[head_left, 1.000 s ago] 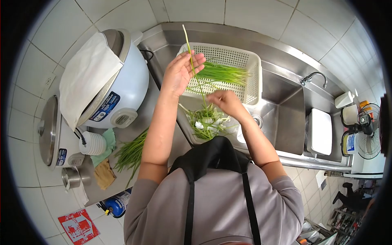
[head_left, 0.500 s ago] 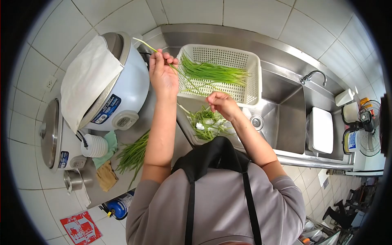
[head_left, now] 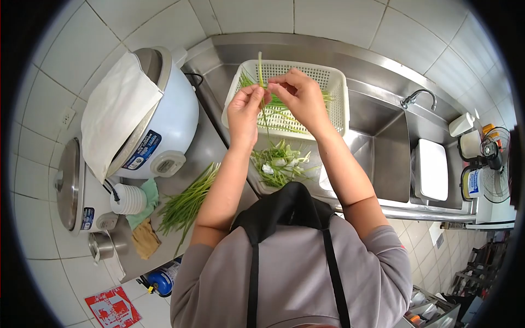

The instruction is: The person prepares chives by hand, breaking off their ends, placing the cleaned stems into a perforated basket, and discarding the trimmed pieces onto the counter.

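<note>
My left hand (head_left: 244, 117) is closed round a thin spring onion (head_left: 261, 68), whose pale end points up above the fingers. Its green length hangs below toward the tray. Close beside it, my right hand (head_left: 302, 101) pinches at the same stalk, fingertips nearly touching the left ones. Both hands are over a white perforated basket (head_left: 340, 87). Cleaned-looking spring onions (head_left: 328, 98) lie in the basket, partly hidden by my hands. Nearer to me, a heap of green trimmings (head_left: 281, 164) with white bits lies on the steel surface.
A bundle of long green stalks (head_left: 188, 199) lies on the left counter. Beside it are a large rice cooker (head_left: 178, 117), stacked white cups (head_left: 128, 198), a green cloth (head_left: 150, 191) and a brown cloth (head_left: 145, 239). Rightward are the sink (head_left: 388, 158), a faucet (head_left: 420, 98) and a white container (head_left: 432, 169).
My left hand has moved right and down from beside the cooker, bringing the spring onion upright. My right hand has risen from above the trimmings to meet it. The basket has shifted slightly.
</note>
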`<move>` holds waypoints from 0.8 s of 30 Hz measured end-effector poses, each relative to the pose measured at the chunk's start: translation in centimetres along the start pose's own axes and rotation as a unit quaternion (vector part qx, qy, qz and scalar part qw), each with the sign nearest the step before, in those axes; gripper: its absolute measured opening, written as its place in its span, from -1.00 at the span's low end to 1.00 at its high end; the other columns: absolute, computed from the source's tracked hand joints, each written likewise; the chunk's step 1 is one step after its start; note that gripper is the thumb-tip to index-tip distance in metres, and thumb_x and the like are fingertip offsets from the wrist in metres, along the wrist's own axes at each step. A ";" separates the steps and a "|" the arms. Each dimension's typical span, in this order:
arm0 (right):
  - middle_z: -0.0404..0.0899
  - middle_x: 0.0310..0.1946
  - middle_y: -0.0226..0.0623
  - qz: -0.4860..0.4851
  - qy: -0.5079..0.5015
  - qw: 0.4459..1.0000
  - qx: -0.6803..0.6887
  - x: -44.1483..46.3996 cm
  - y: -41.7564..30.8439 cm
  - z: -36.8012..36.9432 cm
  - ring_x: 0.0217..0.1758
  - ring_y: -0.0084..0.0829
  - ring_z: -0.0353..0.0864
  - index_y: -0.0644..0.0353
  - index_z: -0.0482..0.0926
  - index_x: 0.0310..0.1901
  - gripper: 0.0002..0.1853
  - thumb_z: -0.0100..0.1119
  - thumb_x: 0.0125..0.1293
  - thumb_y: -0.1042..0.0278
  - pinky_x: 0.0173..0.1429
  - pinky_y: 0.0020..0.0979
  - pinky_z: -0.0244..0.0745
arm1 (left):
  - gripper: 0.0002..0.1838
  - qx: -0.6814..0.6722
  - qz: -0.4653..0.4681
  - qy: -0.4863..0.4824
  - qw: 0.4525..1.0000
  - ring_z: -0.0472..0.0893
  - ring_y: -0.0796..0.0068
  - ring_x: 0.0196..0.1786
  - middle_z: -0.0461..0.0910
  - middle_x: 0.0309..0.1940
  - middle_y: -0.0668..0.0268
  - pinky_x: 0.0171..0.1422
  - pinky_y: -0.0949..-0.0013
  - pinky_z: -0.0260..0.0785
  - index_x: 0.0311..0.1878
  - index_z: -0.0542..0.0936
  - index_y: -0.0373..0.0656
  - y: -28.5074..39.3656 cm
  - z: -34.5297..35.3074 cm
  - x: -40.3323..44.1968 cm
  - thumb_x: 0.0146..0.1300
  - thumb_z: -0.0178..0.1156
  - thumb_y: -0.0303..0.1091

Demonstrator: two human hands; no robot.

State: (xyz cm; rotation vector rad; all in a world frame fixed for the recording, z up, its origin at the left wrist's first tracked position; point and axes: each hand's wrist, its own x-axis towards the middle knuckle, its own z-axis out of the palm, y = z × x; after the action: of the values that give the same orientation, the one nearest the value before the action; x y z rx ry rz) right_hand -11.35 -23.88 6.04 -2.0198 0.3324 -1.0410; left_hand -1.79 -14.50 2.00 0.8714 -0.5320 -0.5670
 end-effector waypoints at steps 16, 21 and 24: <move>0.39 -0.52 -0.49 -0.023 -0.033 0.998 -0.044 1.2 2.2 -2.9 -0.47 -0.71 0.30 0.26 0.46 -0.44 -0.93 0.11 0.12 0.47 -0.36 -0.64 0.25 | -0.80 0.172 -0.019 -0.034 0.984 0.55 0.53 -0.24 0.53 -0.35 0.29 -0.05 0.42 0.46 -0.17 0.48 -0.31 -0.2 -3.1 0.0 0.28 0.11 -0.34; 0.33 -0.49 -0.49 0.076 -0.027 0.997 -0.006 1.1 3.1 -5.3 -0.44 -0.71 0.27 0.27 0.41 -0.36 -0.96 0.04 0.15 0.53 -0.34 -0.63 0.25 | -0.81 0.211 -0.054 -0.039 0.975 0.51 0.62 -0.33 0.52 -0.39 0.35 -0.18 0.50 0.44 -0.19 0.49 -0.29 -0.1 -4.5 0.0 0.26 0.13 -0.35; 0.38 -0.48 -0.46 0.057 -0.061 0.996 0.028 0.2 2.9 -4.0 -0.41 -0.71 0.31 0.27 0.38 -0.27 -0.91 -0.02 0.17 0.55 -0.33 -0.63 0.26 | -0.82 0.293 -0.074 -0.047 0.952 0.46 0.67 -0.38 0.51 -0.41 0.39 -0.27 0.55 0.38 -0.20 0.51 -0.27 0.4 -3.6 -0.3 0.26 0.14 -0.34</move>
State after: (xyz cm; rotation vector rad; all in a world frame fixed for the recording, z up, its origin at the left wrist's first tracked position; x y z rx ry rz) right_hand -13.96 -28.00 5.17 -1.9794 0.3451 -0.8432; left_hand 0.40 -12.06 0.35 1.4632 -0.7435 -0.5986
